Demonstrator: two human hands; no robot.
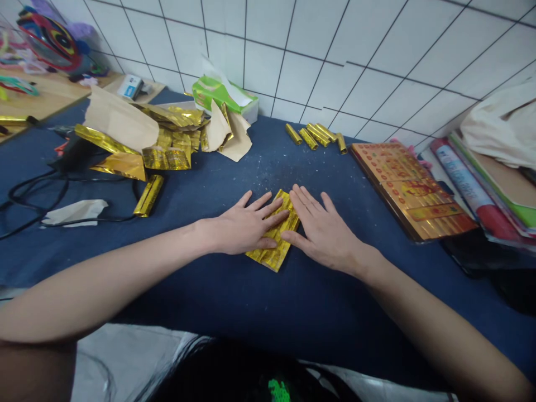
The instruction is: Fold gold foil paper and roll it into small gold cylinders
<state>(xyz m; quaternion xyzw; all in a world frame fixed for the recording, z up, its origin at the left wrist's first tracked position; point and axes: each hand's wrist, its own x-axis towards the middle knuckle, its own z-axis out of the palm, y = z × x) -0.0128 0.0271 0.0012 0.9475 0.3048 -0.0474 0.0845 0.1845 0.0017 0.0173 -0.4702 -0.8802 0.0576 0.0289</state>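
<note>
A flat sheet of gold foil paper (274,257) lies slanted on the blue tabletop in front of me. My left hand (249,223) rests across its left part with the fingers spread. Along its right edge lies my right hand (320,229), fingers stretched out and palm down, the thumb over the paper. Parts of the sheet are hidden under both hands. Beyond it, near the wall, several small gold foil rolls (318,135) sit together. Another gold roll (149,195) lies to the left of my left hand.
Torn brown paper (121,120) and crumpled gold foil (171,151) are heaped at the back left, by a green tissue box (226,100). Black cables (37,195) curl at left. On the right stands an orange-gold box (412,190), beside stacked books (494,184).
</note>
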